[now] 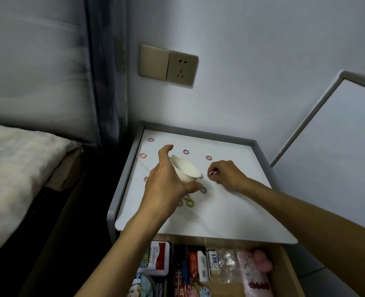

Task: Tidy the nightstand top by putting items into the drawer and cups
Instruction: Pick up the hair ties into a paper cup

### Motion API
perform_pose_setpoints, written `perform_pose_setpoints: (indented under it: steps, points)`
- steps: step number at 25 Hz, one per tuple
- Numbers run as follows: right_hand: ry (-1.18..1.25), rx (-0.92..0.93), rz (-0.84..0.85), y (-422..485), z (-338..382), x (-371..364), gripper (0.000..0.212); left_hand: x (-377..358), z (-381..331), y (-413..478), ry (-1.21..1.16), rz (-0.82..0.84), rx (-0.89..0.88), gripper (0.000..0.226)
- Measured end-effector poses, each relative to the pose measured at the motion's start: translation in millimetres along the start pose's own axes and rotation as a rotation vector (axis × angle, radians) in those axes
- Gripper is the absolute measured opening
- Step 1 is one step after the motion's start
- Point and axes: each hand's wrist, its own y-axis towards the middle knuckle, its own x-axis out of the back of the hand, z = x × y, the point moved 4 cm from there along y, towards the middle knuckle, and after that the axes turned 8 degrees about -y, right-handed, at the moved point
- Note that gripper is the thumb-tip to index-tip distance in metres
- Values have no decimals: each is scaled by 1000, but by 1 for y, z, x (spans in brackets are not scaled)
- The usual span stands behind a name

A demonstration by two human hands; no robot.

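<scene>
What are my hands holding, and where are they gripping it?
Left hand grips the white cup round its outer wall, tilted. Right hand pinches a small pink ring by its edge.

The light is dim, cool and bluish. The white nightstand top [231, 211] at centre is brightest and carries only faint, soft-edged shadows. The lower left falls nearly black. The curtain [104, 71] and upper left are smeared with blur; straight edges bow toward the right of the frame.
</scene>
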Motion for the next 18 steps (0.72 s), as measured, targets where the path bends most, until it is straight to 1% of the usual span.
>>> perform_pose_setpoints:
  steps: [2, 4, 6, 7, 8, 9, 11, 13, 14, 16, 18]
  points:
    - [18, -32, 24, -9, 0, 3, 10, -3, -2, -1, 5, 15, -2, 108]
    - [165, -45, -22, -18, 11, 22, 7, -5, -3, -3, 12, 15, -9, 109]
    - [438, 47, -52, -30, 38, 54, 5, -5, -4, -4, 24, 7, -16, 109]
    - [525, 119, -25, -38, 56, 71, 6, -5, -4, -4, 30, 6, -20, 109]
    - [550, 190, 28, -46, 75, 83, 7, -6, -3, -3, 33, 8, -23, 109]
    - [523, 257, 100, -54, 94, 90, 8, -7, -4, -3, 31, 13, -27, 109]
    - [350, 382, 217, -69, 125, 90, 15, -11, -6, -5, 19, 29, -38, 107]
    - [162, 458, 250, -76, 141, 85, 23, -14, -9, -8, 8, 31, -56, 106]
    - [131, 464, 245, -75, 143, 87, 25, -12, -9, -8, 0, 25, -55, 106]
    - [211, 439, 201, -68, 138, 99, 21, -7, -8, -7, -23, 8, -38, 108]
    - [374, 356, 72, -51, 118, 106, 15, 1, -7, -4, -25, -31, -21, 109]
